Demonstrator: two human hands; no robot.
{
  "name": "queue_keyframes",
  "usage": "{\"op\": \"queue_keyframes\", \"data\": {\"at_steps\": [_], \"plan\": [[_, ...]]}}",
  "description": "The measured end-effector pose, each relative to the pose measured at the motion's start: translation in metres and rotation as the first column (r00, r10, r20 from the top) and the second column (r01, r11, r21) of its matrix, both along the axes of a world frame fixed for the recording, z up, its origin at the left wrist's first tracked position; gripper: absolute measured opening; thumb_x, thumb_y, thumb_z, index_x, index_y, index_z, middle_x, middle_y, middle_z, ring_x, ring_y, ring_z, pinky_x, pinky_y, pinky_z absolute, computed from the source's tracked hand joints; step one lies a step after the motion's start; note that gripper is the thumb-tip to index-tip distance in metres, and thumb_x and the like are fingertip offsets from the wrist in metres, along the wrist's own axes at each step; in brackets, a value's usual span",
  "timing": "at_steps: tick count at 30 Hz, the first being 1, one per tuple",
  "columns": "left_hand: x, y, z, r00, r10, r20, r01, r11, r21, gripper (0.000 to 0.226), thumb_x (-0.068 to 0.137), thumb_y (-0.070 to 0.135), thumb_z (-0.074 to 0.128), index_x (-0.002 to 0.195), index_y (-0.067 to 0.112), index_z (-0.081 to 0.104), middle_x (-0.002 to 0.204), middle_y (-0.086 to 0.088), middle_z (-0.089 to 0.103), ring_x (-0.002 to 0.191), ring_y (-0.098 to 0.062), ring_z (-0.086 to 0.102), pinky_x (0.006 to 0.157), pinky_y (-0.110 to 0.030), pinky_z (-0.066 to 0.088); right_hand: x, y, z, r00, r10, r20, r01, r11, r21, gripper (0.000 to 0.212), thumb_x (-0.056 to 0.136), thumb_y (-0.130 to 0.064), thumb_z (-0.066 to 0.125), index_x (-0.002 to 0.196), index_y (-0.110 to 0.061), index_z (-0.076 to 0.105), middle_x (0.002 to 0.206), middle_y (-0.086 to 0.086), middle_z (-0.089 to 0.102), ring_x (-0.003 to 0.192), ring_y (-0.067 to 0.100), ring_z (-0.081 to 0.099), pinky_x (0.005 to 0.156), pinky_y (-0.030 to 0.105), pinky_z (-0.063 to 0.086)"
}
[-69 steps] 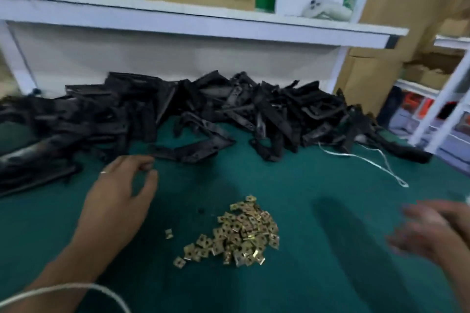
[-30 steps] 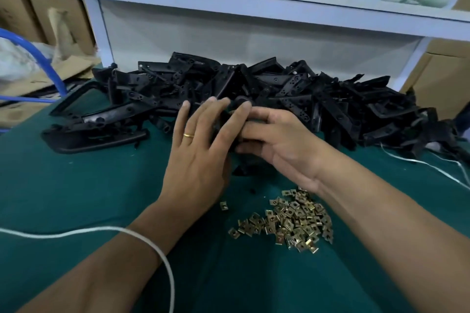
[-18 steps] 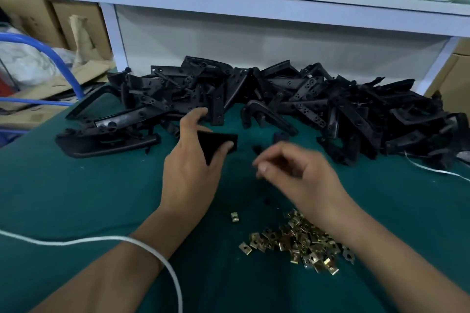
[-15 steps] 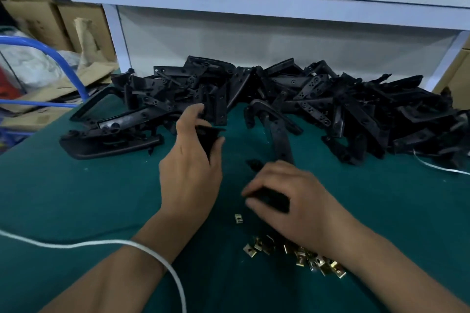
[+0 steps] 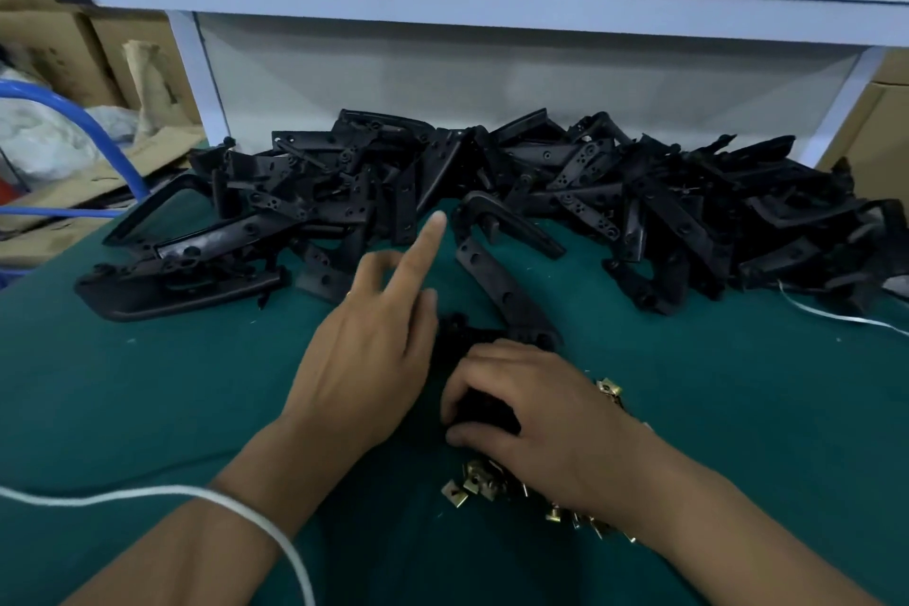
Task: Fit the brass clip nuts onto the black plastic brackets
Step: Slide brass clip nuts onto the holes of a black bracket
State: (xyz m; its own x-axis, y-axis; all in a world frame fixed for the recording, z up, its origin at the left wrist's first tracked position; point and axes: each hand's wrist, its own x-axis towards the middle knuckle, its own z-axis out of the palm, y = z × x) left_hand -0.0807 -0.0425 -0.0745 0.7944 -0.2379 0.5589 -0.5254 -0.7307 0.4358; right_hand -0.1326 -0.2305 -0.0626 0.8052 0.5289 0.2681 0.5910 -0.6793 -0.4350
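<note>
Here our right hand [image 5: 536, 413] curls its grip round the near end of a black plastic bracket [image 5: 501, 295], fingers and thumb wrapped over it low on the green counter [image 5: 147, 408]. Our left hand [image 5: 369, 359] is spread loose, forefinger straight out, holding nothing that we can see; whether its thumb touches the bracket we cannot tell. The brass clip nuts [image 5: 479, 485] lie just under the right wrist, most of the heap hidden by it. The bracket pile [image 5: 541, 192] runs along the far edge, its right end cut off.
</note>
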Motion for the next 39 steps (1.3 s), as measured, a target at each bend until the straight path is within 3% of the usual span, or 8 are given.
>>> {"op": "queue_keyframes", "data": {"at_steps": [5, 8, 10, 15, 23, 28, 34, 39], "plan": [[0.023, 0.027, -0.002, 0.985, 0.143, 0.096, -0.154, 0.981, 0.121, 0.046, 0.094, 0.007, 0.049, 0.132, 0.022, 0.069, 0.124, -0.001, 0.065, 0.108, -0.032, 0.057, 0.090, -0.049, 0.048, 0.001, -0.013, 0.004, 0.952, -0.010, -0.305, 0.171, 0.846, 0.505, 0.011, 0.088, -0.024, 0.084, 0.091, -0.030, 0.075, 0.095, -0.010, 0.073, 0.093, 0.007, 0.069, 0.083, 0.015, 0.050], [0.028, 0.035, -0.004, 0.985, 0.120, -0.127, -0.079, 0.954, 0.290, 0.064, 0.093, 0.008, 0.051, 0.145, 0.045, 0.054, 0.151, 0.016, 0.047, 0.147, -0.020, 0.032, 0.119, -0.050, 0.022, 0.007, -0.021, 0.005, 0.922, 0.026, -0.387, 0.283, 0.635, 0.719, 0.012, 0.090, -0.018, 0.081, 0.097, -0.024, 0.074, 0.094, 0.000, 0.074, 0.094, 0.022, 0.076, 0.087, 0.027, 0.060], [0.029, 0.035, -0.008, 0.976, 0.129, -0.178, -0.069, 0.948, 0.311, 0.052, 0.098, 0.036, 0.043, 0.147, 0.054, 0.045, 0.149, 0.023, 0.045, 0.148, -0.011, 0.026, 0.124, -0.052, 0.005, 0.011, -0.025, 0.005, 0.901, 0.096, -0.423, 0.325, 0.496, 0.805, 0.017, 0.091, -0.005, 0.078, 0.104, -0.015, 0.070, 0.096, 0.007, 0.072, 0.095, 0.033, 0.077, 0.085, 0.035, 0.063], [0.024, 0.028, -0.010, 0.979, 0.170, -0.115, -0.107, 0.900, 0.422, 0.068, 0.085, 0.077, 0.022, 0.145, 0.053, 0.044, 0.118, 0.014, 0.047, 0.121, -0.016, 0.044, 0.114, -0.044, 0.021, 0.017, -0.033, 0.007, 0.905, -0.036, -0.425, 0.401, 0.405, 0.821, 0.032, 0.075, -0.014, 0.087, 0.103, -0.012, 0.073, 0.095, 0.011, 0.077, 0.086, 0.027, 0.076, 0.075, 0.024, 0.059], [0.017, 0.025, -0.008, 0.983, 0.121, -0.138, -0.069, 0.941, 0.331, 0.055, 0.094, 0.068, 0.037, 0.146, 0.051, 0.046, 0.096, 0.012, 0.050, 0.088, -0.017, 0.059, 0.069, -0.034, 0.048, 0.020, -0.039, 0.003, 0.917, -0.139, -0.375, 0.399, 0.303, 0.865, 0.022, 0.078, -0.022, 0.082, 0.099, -0.016, 0.084, 0.091, 0.006, 0.079, 0.082, 0.013, 0.071, 0.078, 0.020, 0.057], [0.005, 0.013, -0.004, 0.996, 0.028, -0.085, -0.013, 0.986, 0.167, 0.050, 0.098, 0.066, 0.031, 0.135, 0.048, 0.058, 0.103, 0.015, 0.067, 0.091, -0.014, 0.067, 0.068, -0.039, 0.056, 0.023, -0.040, -0.001, 0.919, -0.073, -0.387, 0.392, 0.257, 0.883, 0.026, 0.084, -0.017, 0.076, 0.109, -0.020, 0.084, 0.108, 0.008, 0.080, 0.101, 0.019, 0.076, 0.093, 0.022, 0.057], [0.001, 0.001, -0.003, 0.987, -0.007, -0.159, 0.017, 0.998, 0.062, 0.064, 0.093, 0.076, 0.024, 0.151, 0.067, -0.003, 0.099, 0.013, 0.042, 0.073, -0.011, 0.053, 0.058, -0.031, 0.041, 0.024, -0.038, -0.003, 0.930, -0.029, -0.367, 0.364, 0.222, 0.905, 0.029, 0.087, -0.003, 0.074, 0.114, -0.013, 0.080, 0.105, 0.015, 0.079, 0.097, 0.029, 0.078, 0.088, 0.027, 0.061], [-0.001, 0.002, -0.002, 0.989, -0.089, -0.117, 0.109, 0.978, 0.177, 0.059, 0.099, 0.065, 0.028, 0.150, 0.069, -0.003, 0.091, 0.013, 0.041, 0.065, -0.013, 0.051, 0.055, -0.034, 0.046, 0.023, -0.039, 0.000, 0.936, -0.026, -0.351, 0.350, 0.183, 0.919, 0.018, 0.094, -0.004, 0.069, 0.111, -0.003, 0.076, 0.100, 0.017, 0.078, 0.088, 0.026, 0.077, 0.080, 0.028, 0.062]]}}
